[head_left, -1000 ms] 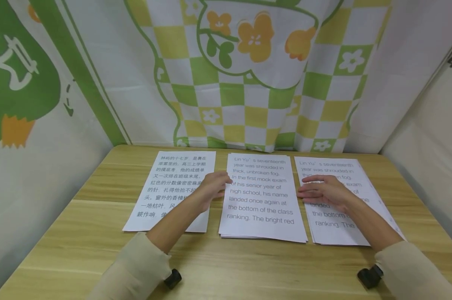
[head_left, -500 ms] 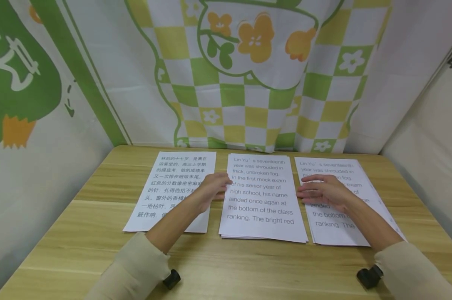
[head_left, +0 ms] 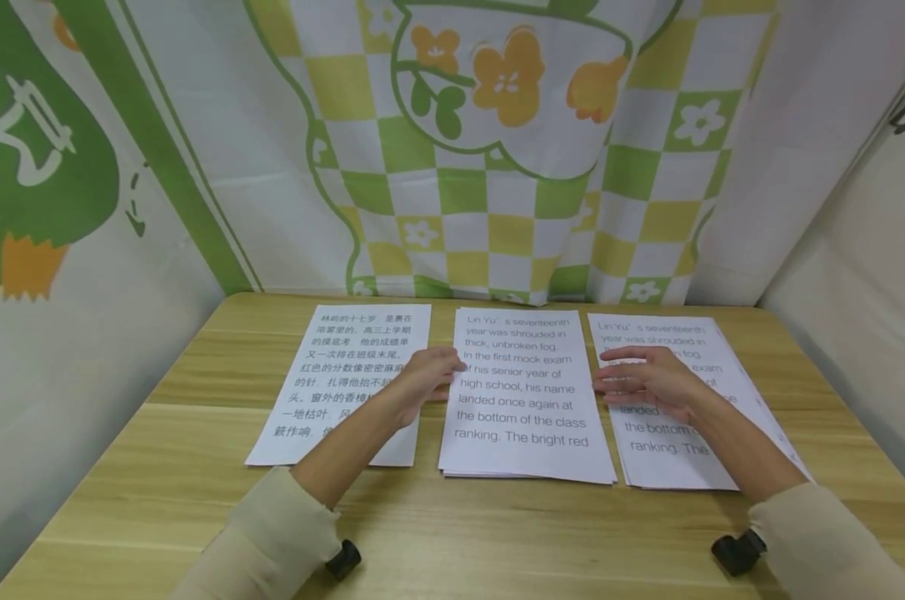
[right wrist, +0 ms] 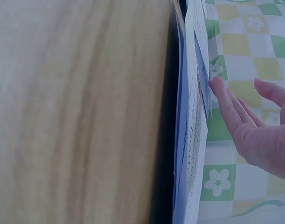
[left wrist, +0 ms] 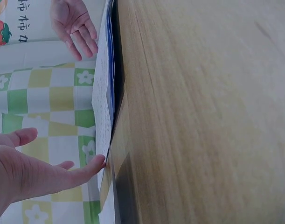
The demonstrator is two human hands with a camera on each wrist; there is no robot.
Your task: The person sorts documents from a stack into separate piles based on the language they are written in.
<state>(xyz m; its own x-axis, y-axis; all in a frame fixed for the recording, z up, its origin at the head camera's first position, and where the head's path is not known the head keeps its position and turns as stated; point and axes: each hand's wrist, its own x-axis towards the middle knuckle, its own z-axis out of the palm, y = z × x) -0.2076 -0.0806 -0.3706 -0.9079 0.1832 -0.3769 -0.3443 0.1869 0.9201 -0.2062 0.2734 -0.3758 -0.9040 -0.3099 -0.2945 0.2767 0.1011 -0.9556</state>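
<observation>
Three sets of printed paper lie in a row on the table. The middle stack of English sheets (head_left: pixel 523 417) has my left hand (head_left: pixel 422 383) at its left edge, fingertips right at the paper. At its right edge is my right hand (head_left: pixel 651 383), above the right stack of English sheets (head_left: pixel 677 467) and covering some of its lines. Partly under my left forearm lies the Chinese-printed sheet (head_left: pixel 370 333). In the left wrist view, the left little-finger side (left wrist: pixel 88 172) meets the stack's edge. The right fingers (right wrist: pixel 226 105) are extended in the right wrist view. Neither hand grips anything.
The wooden table (head_left: pixel 497 542) runs up to a hanging cloth (head_left: pixel 490 208) with green and yellow checks. Fabric walls stand at left and right. A black wrist device (head_left: pixel 737 552) sits under the right sleeve, another black device (head_left: pixel 343 560) under the left.
Both hands and the paper stacks keep their places. The head view has shifted very slightly.
</observation>
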